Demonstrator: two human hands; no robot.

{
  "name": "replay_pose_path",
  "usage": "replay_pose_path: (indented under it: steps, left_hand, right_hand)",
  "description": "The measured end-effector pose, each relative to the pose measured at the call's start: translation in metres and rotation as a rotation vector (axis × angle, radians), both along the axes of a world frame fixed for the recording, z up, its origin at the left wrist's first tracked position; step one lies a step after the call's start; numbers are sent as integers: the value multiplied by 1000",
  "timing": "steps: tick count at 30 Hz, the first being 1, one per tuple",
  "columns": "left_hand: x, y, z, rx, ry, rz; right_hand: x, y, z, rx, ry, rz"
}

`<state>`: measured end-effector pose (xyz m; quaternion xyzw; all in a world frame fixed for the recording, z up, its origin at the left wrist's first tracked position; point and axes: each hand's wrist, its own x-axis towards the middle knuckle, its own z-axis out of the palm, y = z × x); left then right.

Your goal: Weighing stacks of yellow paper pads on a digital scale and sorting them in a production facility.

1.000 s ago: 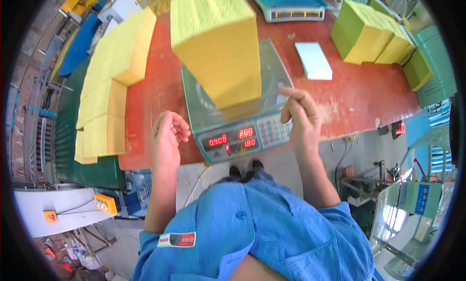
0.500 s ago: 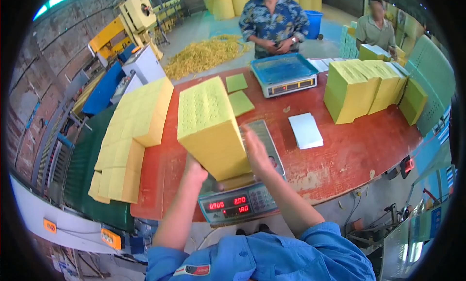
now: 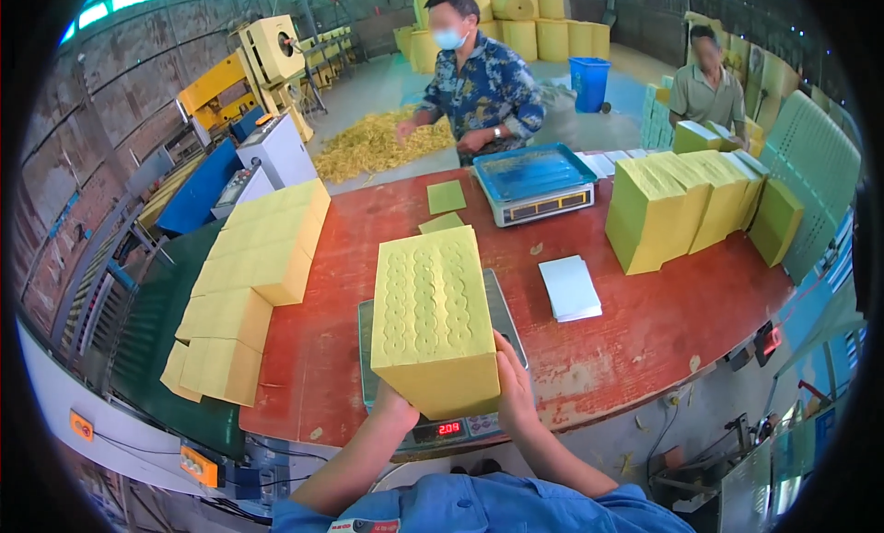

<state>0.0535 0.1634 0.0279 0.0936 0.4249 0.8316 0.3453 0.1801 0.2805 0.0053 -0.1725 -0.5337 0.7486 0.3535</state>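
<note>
A thick block of stacked yellow paper sheets (image 3: 433, 386), with rows of punched scallop marks on its top, is held between my hands. My left hand (image 3: 398, 410) supports its lower left corner, the fingers hidden beneath or behind it. Along the right side presses my right hand (image 3: 514, 376), fingers upright against the sheets. Under and behind the block is a digital scale with a metal platform (image 3: 505, 326) and a lit red display; the block covers most of it. Whether the block touches the platform cannot be told.
Yellow paper stacks (image 3: 262, 247) line the left, by a green conveyor (image 3: 138, 358). Ahead on the red table (image 3: 645, 321) are loose yellow sheets (image 3: 447, 197), a blue-trayed scale (image 3: 534, 174), white sheets (image 3: 570, 289) and more stacks (image 3: 658, 215). A co-worker (image 3: 483, 82) stands across; another sits right.
The block has come nearer to me and turned squarer, and my right hand now lies flat against its side. The co-worker opposite has shifted left and turned, one hand reaching out.
</note>
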Motion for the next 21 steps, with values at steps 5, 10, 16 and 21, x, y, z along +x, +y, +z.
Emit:
replay_pose_path:
  steps: [5, 10, 16, 21]
  left_hand:
    - [-22, -20, 60, -30, -90, -109]
    - [-47, -21, 116, -67, 226, -252]
    - [-52, -13, 132, -297, 232, -468]
    - [-55, -9, 129, -343, 239, -497]
  right_hand:
    - [16, -1, 6, -41, -7, 23]
    - [52, -14, -34, -54, -140, -91]
    - [38, -23, -50, -501, -26, 56]
    - [23, -17, -59, -642, -79, 119]
